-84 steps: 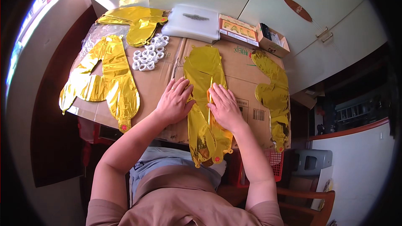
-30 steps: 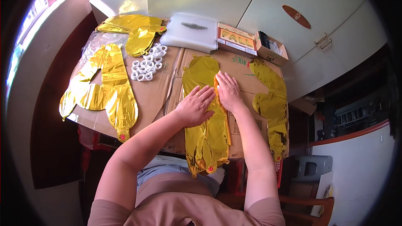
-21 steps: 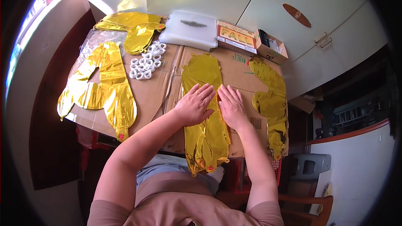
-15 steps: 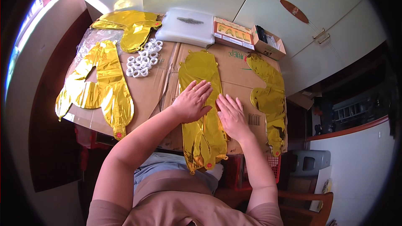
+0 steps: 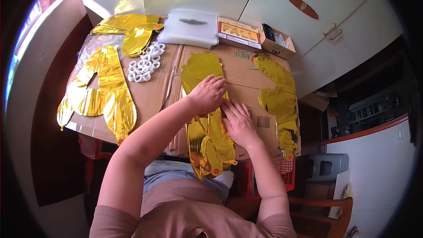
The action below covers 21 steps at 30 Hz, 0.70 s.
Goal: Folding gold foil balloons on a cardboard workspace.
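A flat gold foil balloon (image 5: 200, 66) lies lengthwise before me on the cardboard, its folded lower end reaching past the near edge. My left hand (image 5: 208, 94) rests across its middle with fingers stretched out and slightly bent. Lying flat along the balloon's right edge is my right hand (image 5: 240, 124), fingers extended toward the left hand's fingertips. Neither hand grips anything. To the left is another flat gold balloon (image 5: 116, 94) with two legs and a hole. A curved gold balloon (image 5: 284, 99) lies at the right.
Cardboard (image 5: 242, 75) covers the table. White ribbon rolls (image 5: 145, 67) sit in a cluster at the back left, beside stacked gold balloons (image 5: 132, 23). Along the back stand clear plastic sleeves (image 5: 187, 35), a printed box (image 5: 240, 33) and an open carton (image 5: 277, 48). Pale cabinets rise behind.
My left hand has slid slightly right and its fingers bend more, now close to the right hand's fingertips. The whole view has shifted a little.
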{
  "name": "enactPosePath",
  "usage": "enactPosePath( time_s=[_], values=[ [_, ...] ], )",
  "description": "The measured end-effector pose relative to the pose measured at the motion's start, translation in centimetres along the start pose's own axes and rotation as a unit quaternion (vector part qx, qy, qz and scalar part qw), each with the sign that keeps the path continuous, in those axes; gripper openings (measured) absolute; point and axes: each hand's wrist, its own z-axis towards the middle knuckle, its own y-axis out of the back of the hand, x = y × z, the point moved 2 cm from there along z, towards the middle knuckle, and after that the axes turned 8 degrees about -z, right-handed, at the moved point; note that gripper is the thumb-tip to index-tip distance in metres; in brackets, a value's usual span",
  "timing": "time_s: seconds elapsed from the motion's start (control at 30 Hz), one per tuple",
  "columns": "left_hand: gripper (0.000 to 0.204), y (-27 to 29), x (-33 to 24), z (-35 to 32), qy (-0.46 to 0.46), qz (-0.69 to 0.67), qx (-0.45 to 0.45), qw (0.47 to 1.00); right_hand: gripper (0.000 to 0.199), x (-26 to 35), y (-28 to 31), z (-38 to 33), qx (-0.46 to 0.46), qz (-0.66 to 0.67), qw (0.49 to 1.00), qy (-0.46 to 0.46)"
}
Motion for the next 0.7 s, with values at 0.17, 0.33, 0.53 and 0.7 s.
enactPosePath(
  time_s=[0.17, 0.33, 0.53, 0.7],
  values=[
    [0.047, -0.6, 0.8, 0.1, 0.008, -0.025, 0.011, 1.000, 0.047, -0.3, -0.4, -0.5, -0.014, 0.006, 1.000, 0.008],
    [0.047, -0.9, 0.7, -0.7, 0.008, -0.030, -0.027, 0.999, 0.045, 0.0, 0.3, -2.7, -0.004, 0.026, 1.000, 0.002],
    [0.048, -1.0, 0.7, -0.8, 0.008, -0.038, -0.030, 0.999, 0.043, 1.8, 1.5, -7.5, 0.006, -0.024, 1.000, -0.005],
    [0.049, -1.1, 0.7, -1.0, 0.009, -0.034, -0.032, 0.999, 0.042, 3.7, 2.6, -10.4, 0.001, -0.066, 0.998, 0.009]
  ],
)
